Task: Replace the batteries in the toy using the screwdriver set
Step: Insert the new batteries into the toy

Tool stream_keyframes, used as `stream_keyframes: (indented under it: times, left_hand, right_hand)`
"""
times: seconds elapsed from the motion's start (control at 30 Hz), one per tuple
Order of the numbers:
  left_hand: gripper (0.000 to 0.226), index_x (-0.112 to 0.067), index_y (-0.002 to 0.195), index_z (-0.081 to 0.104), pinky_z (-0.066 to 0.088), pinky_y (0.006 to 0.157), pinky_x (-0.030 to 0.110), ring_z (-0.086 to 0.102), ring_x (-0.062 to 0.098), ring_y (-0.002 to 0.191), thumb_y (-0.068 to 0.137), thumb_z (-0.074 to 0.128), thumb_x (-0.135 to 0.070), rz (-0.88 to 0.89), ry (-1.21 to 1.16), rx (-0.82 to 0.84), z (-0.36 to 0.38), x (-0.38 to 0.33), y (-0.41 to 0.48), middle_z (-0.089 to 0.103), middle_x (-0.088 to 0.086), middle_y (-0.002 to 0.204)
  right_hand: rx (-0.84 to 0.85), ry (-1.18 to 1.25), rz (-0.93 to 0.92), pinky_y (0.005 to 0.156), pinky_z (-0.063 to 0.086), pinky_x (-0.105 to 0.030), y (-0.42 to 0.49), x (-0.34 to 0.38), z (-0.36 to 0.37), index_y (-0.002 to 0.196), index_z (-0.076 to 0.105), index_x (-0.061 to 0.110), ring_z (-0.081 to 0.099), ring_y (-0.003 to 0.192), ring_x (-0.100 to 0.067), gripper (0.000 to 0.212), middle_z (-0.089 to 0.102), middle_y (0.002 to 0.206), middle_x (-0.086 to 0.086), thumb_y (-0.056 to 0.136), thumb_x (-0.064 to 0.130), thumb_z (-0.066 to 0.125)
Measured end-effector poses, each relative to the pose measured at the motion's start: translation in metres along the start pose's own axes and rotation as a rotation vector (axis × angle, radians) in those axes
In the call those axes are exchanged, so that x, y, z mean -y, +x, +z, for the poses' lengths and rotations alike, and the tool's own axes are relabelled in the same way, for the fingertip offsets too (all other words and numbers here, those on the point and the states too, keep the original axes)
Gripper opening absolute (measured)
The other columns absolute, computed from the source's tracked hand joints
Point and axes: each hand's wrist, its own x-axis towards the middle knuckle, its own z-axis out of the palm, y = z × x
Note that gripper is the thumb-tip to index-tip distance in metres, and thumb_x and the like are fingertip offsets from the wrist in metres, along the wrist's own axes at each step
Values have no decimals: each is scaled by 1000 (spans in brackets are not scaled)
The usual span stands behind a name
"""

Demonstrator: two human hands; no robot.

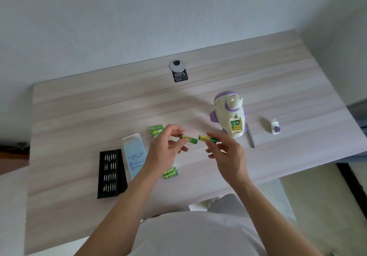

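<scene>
Above desk's near half: left hand (166, 146) pinches one battery (189, 138), right hand (224, 152) pinches second battery (207, 138); both lie crosswise, facing ends apart. Farther, up-right: toy (222, 108) on its back, battery bay (236, 125) open. Right hand nearer.

Soft even daylight, faint shadows, wide-angle bending at edges, slight overall blur.
</scene>
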Motion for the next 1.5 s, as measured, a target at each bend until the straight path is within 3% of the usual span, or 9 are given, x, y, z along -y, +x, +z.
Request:
stream_keyframes:
  times: [0.27, 0.43, 0.57, 0.77, 0.97, 1.03, 1.23, 1.37, 1.5]
  left_hand:
    - [10, -10, 94, 63, 60, 75, 29, 73, 21, 84, 93, 64, 0, 37, -329, -30, 64, -39, 6, 69, -7, 84]
    - [10, -6, 102, 65, 61, 77, 39, 73, 31, 88, 93, 62, -3, -80, -579, -14, 105, -66, 7, 69, 9, 99]
    - [21, -11, 106, 72, 61, 73, 43, 73, 37, 94, 85, 68, -13, -136, -586, -38, 132, -80, 7, 69, 17, 115]
    - [20, -9, 110, 70, 61, 67, 37, 73, 27, 85, 92, 64, -3, -155, -533, -145, 159, -89, -1, 73, 12, 104]
    - [17, -3, 110, 66, 62, 67, 39, 73, 27, 82, 93, 64, -2, -167, -499, -272, 163, -84, -12, 72, 15, 104]
    - [17, -3, 109, 66, 62, 67, 39, 73, 29, 83, 93, 64, -2, -163, -500, -290, 159, -83, -15, 71, 17, 106]
    - [16, -1, 112, 62, 63, 72, 39, 70, 14, 82, 97, 58, -2, -150, -505, -302, 149, -79, -18, 67, 17, 107]
    - [17, -5, 109, 62, 63, 78, 41, 70, 14, 85, 94, 62, 2, -160, -501, -288, 146, -73, -13, 69, 17, 103]
    - [9, -2, 100, 65, 59, 74, 28, 68, 17, 83, 91, 66, 1, -220, -534, -283, 145, -65, -8, 72, 10, 93]
  right_hand:
    - [-72, 327, -26, 66, 62, -30, 12, 14, -71, 93, 74, 17, 75, 83, -18, 18, 76, 89, -1, 87, 1, 73]
    - [25, 393, -77, 74, 62, -32, 29, 15, -115, 112, 71, 29, 74, 89, -19, 34, 74, 98, -9, 96, 1, 60]
    - [94, 375, -100, 75, 63, -37, 44, 10, -147, 122, 66, 26, 74, 94, -26, 38, 64, 96, -5, 101, -1, 51]
    - [177, 358, -92, 82, 61, -35, 63, 4, -173, 121, 67, 25, 72, 89, -31, 36, 63, 106, -21, 97, 0, 59]
    - [230, 257, -83, 78, 58, -24, 65, 6, -172, 103, 72, 27, 73, 85, -16, 32, 75, 89, 12, 86, 0, 73]
    - [241, 257, -71, 77, 56, -21, 64, 5, -168, 96, 72, 26, 72, 84, -10, 27, 76, 89, 10, 90, 0, 69]
    - [286, 215, -70, 56, 49, -25, 62, 0, -161, 114, 68, 21, 56, 59, -19, 28, 59, 64, -1, 105, 7, 46]
    - [225, 193, -58, 53, 48, -31, 57, 6, -156, 101, 67, 17, 59, 60, -19, 14, 61, 68, 5, 97, 6, 61]
    - [165, 174, -43, 52, 50, -27, 51, 13, -154, 90, 64, 12, 63, 60, -17, 10, 66, 73, 6, 89, 8, 72]
